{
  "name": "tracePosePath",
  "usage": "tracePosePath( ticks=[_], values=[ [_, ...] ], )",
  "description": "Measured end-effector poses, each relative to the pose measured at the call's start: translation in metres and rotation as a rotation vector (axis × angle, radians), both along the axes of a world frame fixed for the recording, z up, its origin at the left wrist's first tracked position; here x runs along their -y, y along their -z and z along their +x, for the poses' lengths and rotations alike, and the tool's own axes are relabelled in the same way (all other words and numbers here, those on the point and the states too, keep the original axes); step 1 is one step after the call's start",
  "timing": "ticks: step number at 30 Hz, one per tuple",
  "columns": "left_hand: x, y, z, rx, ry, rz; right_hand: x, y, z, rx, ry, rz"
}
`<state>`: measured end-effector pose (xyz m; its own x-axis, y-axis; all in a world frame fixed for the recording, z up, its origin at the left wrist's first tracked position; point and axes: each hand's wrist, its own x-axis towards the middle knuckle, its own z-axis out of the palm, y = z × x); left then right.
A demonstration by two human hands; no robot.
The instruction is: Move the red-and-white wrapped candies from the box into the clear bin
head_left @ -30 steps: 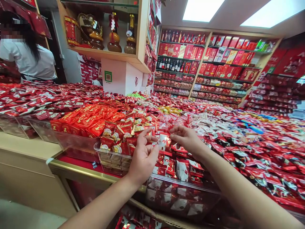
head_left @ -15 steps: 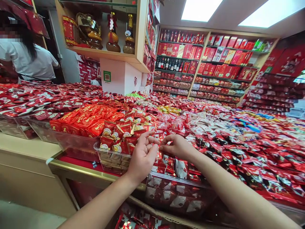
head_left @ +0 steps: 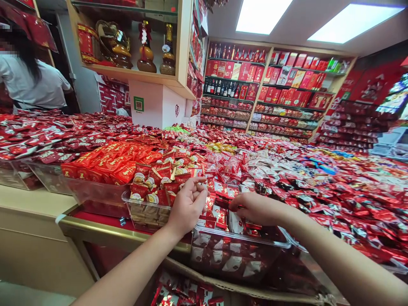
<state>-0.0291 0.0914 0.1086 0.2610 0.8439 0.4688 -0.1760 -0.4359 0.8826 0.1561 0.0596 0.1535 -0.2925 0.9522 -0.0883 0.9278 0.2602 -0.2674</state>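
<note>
My left hand (head_left: 189, 204) hovers over the front bins, fingers curled in and thumb against them; anything inside is hidden. To its right, my right hand (head_left: 258, 208) points down over the red-and-white packets (head_left: 236, 223) in a clear bin (head_left: 242, 240), fingers bent and a little apart, with nothing visibly held. Its fingertips are at the packets, and contact is hard to judge. Durian packets (head_left: 157, 197) fill a smaller clear bin (head_left: 145, 212) left of my left hand. Bright red packets (head_left: 108, 163) are heaped farther left.
Wrapped packets (head_left: 318, 195) spread across the counter. Below the front bins is an open cardboard box (head_left: 223, 287) with more packets. A person in a white shirt (head_left: 35, 80) stands at the back left. Stocked shelves (head_left: 269, 85) line the back; a display cabinet (head_left: 153, 78) overhangs the left.
My right hand has moved right and down, away from my left hand, to the red-and-white packets. My left hand stays curled in nearly the same place. The view has shifted slightly.
</note>
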Motion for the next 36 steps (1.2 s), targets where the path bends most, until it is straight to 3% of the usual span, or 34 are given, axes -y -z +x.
tracePosePath(
  ticks=[5, 9, 14, 18, 22, 28, 36],
  values=[
    [-0.003, -0.001, 0.000, -0.151, -0.009, 0.062, 0.000, 0.003, 0.000, 0.026, 0.000, -0.029],
    [-0.003, -0.005, -0.002, -0.286, 0.003, 0.146, 0.008, -0.016, 0.003, 0.000, -0.013, -0.036],
    [0.003, -0.020, -0.005, -0.498, 0.006, 0.392, 0.025, -0.035, -0.003, -0.034, -0.026, 0.062],
    [0.005, -0.029, 0.000, -0.686, 0.065, 0.547, 0.031, -0.025, -0.015, -0.052, -0.062, 0.063],
    [0.004, -0.027, 0.003, -0.795, 0.056, 0.635, 0.031, -0.008, -0.024, -0.078, -0.082, 0.072],
    [0.005, -0.022, -0.002, -0.816, -0.057, 0.735, 0.029, 0.006, -0.021, -0.185, -0.072, 0.025],
    [0.007, -0.022, -0.001, -0.800, -0.070, 0.787, 0.027, 0.017, -0.016, -0.287, -0.037, -0.014]
  ],
)
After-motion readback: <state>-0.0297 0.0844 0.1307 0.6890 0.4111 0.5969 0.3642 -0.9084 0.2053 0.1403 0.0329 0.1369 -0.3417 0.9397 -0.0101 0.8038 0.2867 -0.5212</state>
